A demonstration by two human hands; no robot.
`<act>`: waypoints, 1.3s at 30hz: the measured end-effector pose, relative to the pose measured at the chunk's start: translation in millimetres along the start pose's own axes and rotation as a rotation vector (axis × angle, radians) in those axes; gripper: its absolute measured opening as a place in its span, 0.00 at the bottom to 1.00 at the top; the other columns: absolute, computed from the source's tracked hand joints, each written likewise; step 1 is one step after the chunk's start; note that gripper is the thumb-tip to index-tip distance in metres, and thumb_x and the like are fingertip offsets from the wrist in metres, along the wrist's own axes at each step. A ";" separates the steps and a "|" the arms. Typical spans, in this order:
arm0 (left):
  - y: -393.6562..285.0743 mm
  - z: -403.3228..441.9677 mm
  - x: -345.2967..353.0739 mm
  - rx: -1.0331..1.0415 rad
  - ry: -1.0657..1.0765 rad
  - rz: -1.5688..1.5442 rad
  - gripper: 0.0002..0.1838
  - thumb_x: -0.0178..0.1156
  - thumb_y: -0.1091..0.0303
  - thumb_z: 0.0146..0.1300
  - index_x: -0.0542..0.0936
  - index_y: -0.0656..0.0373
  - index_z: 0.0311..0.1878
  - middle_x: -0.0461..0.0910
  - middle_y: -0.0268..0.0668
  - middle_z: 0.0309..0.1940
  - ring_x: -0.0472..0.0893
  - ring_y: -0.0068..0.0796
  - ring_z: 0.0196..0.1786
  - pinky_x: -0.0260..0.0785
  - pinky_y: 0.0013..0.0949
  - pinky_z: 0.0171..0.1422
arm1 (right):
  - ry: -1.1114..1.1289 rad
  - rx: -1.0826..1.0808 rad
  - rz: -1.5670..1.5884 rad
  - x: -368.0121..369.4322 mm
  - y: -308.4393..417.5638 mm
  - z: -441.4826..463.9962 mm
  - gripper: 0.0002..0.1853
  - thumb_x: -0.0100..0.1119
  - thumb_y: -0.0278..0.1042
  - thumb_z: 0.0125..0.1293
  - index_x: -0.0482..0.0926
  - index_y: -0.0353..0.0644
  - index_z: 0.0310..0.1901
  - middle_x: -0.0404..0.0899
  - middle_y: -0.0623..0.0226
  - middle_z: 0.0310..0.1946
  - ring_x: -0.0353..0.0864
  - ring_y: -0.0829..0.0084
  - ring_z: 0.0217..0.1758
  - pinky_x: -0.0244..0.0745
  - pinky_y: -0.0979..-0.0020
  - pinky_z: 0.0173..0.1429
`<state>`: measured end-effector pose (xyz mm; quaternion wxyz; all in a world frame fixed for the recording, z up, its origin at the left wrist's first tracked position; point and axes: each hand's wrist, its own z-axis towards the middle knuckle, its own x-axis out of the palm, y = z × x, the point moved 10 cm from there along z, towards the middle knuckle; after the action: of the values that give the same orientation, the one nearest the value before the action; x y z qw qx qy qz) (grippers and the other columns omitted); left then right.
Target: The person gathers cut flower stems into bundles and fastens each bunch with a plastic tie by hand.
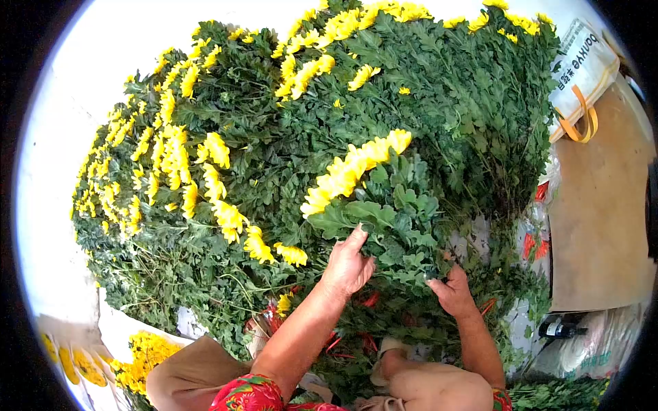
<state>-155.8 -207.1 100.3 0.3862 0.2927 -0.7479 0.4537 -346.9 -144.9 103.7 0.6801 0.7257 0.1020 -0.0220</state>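
A bunch of yellow chrysanthemums (394, 219) lies across the middle of the view, its flower heads lined up in a slanting row and its leafy stems running toward me. My left hand (351, 266) grips the bunch from the left side, thumb on top of the leaves and the fingers partly hidden. At the lower, stem end, my right hand (454, 291) is closed around the stems, with its thumb against the leaves. Beneath and behind spreads a large heap of chrysanthemums (445, 96), with rows of yellow heads along its far and left sides.
On the right stand a white printed bag (582, 72) with an orange handle and a brown board (596, 205). A small black object (562, 330) lies near clear plastic wrapping (589, 353). More yellow flowers (151, 353) sit at lower left, beside my knee. Red strips (332, 342) show near my feet.
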 end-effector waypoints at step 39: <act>13.8 -74.1 -73.3 -0.180 -0.104 0.228 0.26 0.55 0.55 0.70 0.73 0.66 0.62 0.78 0.45 0.57 0.78 0.42 0.59 0.68 0.45 0.66 | -0.247 -0.409 -0.289 38.2 43.7 -5.6 0.16 0.54 0.20 0.63 0.79 0.36 0.53 0.76 0.62 0.33 0.73 0.69 0.32 0.71 0.66 0.40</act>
<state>-104.7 -127.9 53.7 0.3178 0.1933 -0.8327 0.4102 -302.4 -137.2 140.5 0.8096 0.5430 0.1230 -0.1860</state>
